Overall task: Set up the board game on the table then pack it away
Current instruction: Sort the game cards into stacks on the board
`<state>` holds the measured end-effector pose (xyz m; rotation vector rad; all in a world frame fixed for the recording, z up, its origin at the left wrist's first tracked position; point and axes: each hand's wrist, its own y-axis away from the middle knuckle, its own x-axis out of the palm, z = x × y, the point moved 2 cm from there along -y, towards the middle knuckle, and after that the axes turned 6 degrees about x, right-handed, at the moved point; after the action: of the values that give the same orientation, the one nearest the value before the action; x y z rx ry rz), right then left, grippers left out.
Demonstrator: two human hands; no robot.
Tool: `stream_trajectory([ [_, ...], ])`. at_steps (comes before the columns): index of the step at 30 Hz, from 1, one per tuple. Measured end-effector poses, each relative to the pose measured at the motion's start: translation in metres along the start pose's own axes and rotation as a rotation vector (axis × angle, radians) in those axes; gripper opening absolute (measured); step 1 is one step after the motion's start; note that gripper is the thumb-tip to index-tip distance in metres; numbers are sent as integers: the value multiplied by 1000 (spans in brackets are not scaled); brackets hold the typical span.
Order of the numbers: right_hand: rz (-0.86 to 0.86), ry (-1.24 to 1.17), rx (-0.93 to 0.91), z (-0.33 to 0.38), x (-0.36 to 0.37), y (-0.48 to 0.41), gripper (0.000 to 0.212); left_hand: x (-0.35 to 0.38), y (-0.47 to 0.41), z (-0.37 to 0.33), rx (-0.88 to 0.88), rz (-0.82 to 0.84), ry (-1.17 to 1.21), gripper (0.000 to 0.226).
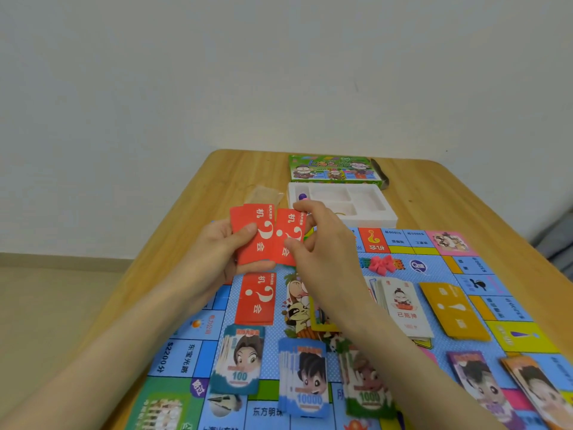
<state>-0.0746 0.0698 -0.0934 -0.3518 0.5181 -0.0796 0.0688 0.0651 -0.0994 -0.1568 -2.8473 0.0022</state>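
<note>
The blue game board (434,274) lies spread on the wooden table (198,193). My left hand (214,252) grips a small fan of red question-mark cards (254,234) above the board's far left corner. My right hand (319,240) pinches one more red card (290,240) beside that fan. Another red card pile (255,299) lies on the board below them. Stacks of paper money (240,361) line the near side, with a blue stack (305,380) and a green stack (367,386).
A white plastic tray (366,206) holding a purple piece (302,197) sits beyond the board, with the green box lid (333,169) behind it. A yellow card pile (452,308), white cards (404,308) and pink pieces (383,263) lie on the board. The wall is close behind.
</note>
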Motion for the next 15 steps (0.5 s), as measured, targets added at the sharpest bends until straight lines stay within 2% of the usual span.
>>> stream_trajectory([
  [6,12,-57,-12,2,3,1,30,-10,-5,3,81,-148,-63,16],
  [11,182,-192,114,2,5,2,25,-15,-7,5,133,-220,-91,13],
  [15,216,-222,166,2,5,1,23,-18,-9,7,156,-273,-107,8],
])
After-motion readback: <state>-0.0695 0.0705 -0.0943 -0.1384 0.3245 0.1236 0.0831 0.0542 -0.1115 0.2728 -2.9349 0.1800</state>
